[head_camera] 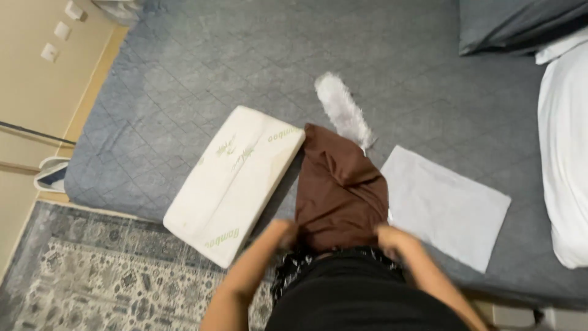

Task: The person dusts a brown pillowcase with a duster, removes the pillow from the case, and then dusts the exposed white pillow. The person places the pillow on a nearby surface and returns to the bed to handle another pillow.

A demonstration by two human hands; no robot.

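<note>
While the person is leaning over the bed (184, 67), the left hand (283, 234) and right hand (389, 238) are both gripping the near edge of a brown cloth (340, 184), fingers closed on the fabric. It is lying on the grey quilted bed between a white pillow (236, 181) and a flat pale grey cloth (447, 205). A fluffy white duster (342, 109) is lying just beyond it. A patterned rug (92, 276) is covering the floor.
</note>
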